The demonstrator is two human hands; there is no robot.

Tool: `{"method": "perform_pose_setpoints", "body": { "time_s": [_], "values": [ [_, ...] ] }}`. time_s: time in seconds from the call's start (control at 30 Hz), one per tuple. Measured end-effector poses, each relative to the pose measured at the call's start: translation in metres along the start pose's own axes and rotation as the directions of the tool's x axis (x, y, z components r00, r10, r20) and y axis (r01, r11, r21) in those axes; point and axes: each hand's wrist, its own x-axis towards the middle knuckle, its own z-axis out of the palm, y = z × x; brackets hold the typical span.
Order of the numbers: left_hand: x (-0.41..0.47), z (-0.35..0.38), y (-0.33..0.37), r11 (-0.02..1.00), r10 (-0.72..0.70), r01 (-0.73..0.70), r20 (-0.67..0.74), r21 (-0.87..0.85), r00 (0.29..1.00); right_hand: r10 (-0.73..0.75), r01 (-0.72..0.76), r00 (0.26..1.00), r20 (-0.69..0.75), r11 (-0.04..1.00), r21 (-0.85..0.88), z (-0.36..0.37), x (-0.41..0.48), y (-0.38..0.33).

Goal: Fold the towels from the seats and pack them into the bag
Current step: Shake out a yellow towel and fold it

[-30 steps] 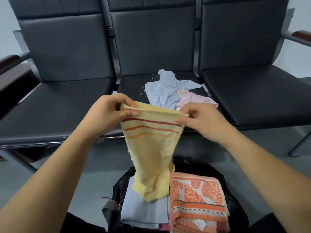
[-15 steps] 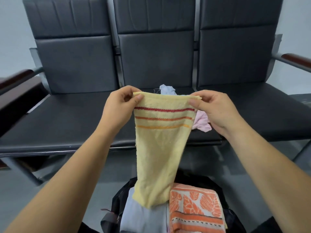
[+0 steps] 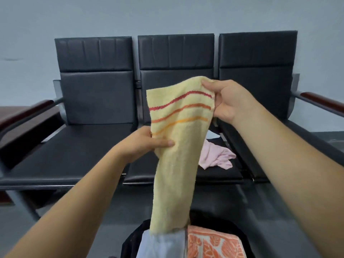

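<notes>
A yellow towel (image 3: 176,164) with red, orange and yellow stripes hangs lengthwise in front of me. My right hand (image 3: 227,101) pinches its upper right corner, held high. My left hand (image 3: 147,142) grips the towel's left edge lower down, thumb across the front. The towel's bottom end hangs just over the open black bag (image 3: 134,241) at the bottom of the view. In the bag lie a folded pale blue towel (image 3: 162,244) and a folded orange leaf-patterned towel (image 3: 212,243). A crumpled pink towel (image 3: 216,155) lies on the middle seat (image 3: 141,170), partly hidden.
Three joined black padded seats stand against a grey wall; the left seat (image 3: 74,149) and the right seat (image 3: 290,138) hold nothing. Dark wooden armrests (image 3: 323,103) flank the row. The floor in front is grey.
My right hand has lifted its corner of the yellow towel upward. My left hand has slid down the left edge to a lower grip. The view has tilted up, hiding most of the pale blue seat towel.
</notes>
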Motion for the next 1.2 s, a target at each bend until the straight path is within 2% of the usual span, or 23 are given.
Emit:
{"method": "perform_pose_setpoints", "body": {
  "time_s": [0.03, 0.1, 0.17, 0.23, 0.3, 0.37, 0.43, 0.5, 0.57, 0.63, 0.67, 0.7, 0.77, 0.83, 0.9, 0.97, 1.03, 1.1, 1.17, 1.2],
  "values": [
    [-0.003, 0.003, -0.013, 0.999, -0.053, 0.053, -0.009, -0.003, 0.999, 0.035, -0.035, 0.998, -0.048, 0.999, -0.012, -0.003, 0.003, 0.000],
    [-0.008, 0.013, -0.027, 0.974, -0.095, 0.084, -0.043, -0.210, 0.995, 0.087, -0.096, 0.985, -0.148, 0.994, -0.055, -0.012, 0.010, 0.004],
    [-0.012, 0.022, -0.024, 0.886, -0.090, 0.054, -0.058, -0.461, 0.994, 0.122, -0.145, 0.962, -0.243, 0.986, -0.080, -0.025, 0.018, 0.015],
    [-0.013, 0.031, -0.011, 0.790, -0.053, 0.009, -0.053, -0.613, 0.997, 0.213, -0.237, 0.938, -0.273, 0.970, -0.060, -0.038, 0.020, 0.031],
    [-0.010, 0.039, -0.001, 0.682, -0.042, -0.005, -0.045, -0.731, 0.998, 0.313, -0.307, 0.928, -0.204, 0.950, 0.059, -0.049, 0.016, 0.051],
    [-0.005, 0.043, 0.005, 0.550, -0.078, -0.006, -0.058, -0.835, 0.995, 0.338, -0.328, 0.941, -0.028, 0.926, 0.187, -0.057, 0.005, 0.076],
    [0.002, 0.042, 0.001, 0.417, -0.087, -0.027, -0.070, -0.908, 0.994, 0.335, -0.349, 0.936, 0.111, 0.926, 0.143, -0.060, -0.009, 0.098],
    [0.007, 0.043, -0.008, 0.364, -0.089, -0.045, -0.083, -0.930, 0.993, 0.342, -0.356, 0.924, 0.171, 0.933, 0.059, -0.059, -0.021, 0.119],
    [0.013, 0.044, -0.018, 0.431, -0.107, -0.079, -0.138, -0.899, 0.985, 0.319, -0.321, 0.929, 0.187, 0.947, -0.017, -0.059, -0.029, 0.132],
    [0.019, 0.042, -0.025, 0.503, -0.134, -0.080, -0.170, -0.861, 0.976, 0.290, -0.280, 0.949, 0.126, 0.956, -0.091, -0.058, -0.029, 0.136],
    [0.021, 0.039, -0.029, 0.558, -0.144, -0.059, -0.166, -0.828, 0.975, 0.263, -0.256, 0.961, 0.080, 0.962, -0.090, -0.059, -0.026, 0.137],
    [0.023, 0.036, -0.033, 0.655, -0.138, -0.029, -0.157, -0.755, 0.978, 0.230, -0.227, 0.972, 0.039, 0.972, -0.063, -0.060, -0.022, 0.137],
    [0.022, 0.033, -0.042, 0.860, -0.092, 0.062, -0.035, -0.507, 0.995, 0.164, -0.164, 0.986, -0.008, 0.986, 0.011, -0.060, -0.016, 0.132],
    [0.019, 0.031, -0.054, 0.946, -0.086, 0.116, 0.111, -0.302, 0.990, 0.145, -0.141, 0.986, -0.079, 0.988, 0.058, -0.066, -0.010, 0.128],
    [0.018, 0.033, -0.060, 0.952, -0.060, 0.092, 0.116, -0.290, 0.991, 0.139, -0.132, 0.982, -0.129, 0.989, 0.065, -0.072, -0.009, 0.125],
    [0.017, 0.035, -0.061, 0.910, -0.036, 0.041, 0.021, -0.412, 0.999, 0.119, -0.117, 0.983, -0.143, 0.993, 0.023, -0.079, -0.011, 0.123],
    [0.018, 0.039, -0.055, 0.842, -0.062, 0.021, -0.058, -0.539, 0.996, 0.104, -0.122, 0.984, -0.146, 0.985, -0.120, -0.083, -0.014, 0.120],
    [0.019, 0.043, -0.053, 0.820, -0.111, 0.025, -0.115, -0.572, 0.987, 0.126, -0.158, 0.982, -0.142, 0.956, -0.247, -0.090, -0.013, 0.121],
    [0.019, 0.048, -0.052, 0.779, -0.177, 0.044, -0.152, -0.625, 0.972, 0.226, -0.237, 0.971, -0.081, 0.959, -0.154, -0.090, -0.014, 0.121],
    [0.019, 0.050, -0.051, 0.739, -0.207, 0.037, -0.176, -0.672, 0.962, 0.257, -0.257, 0.966, -0.024, 0.966, 0.008, -0.090, -0.014, 0.120]
  ]
}}
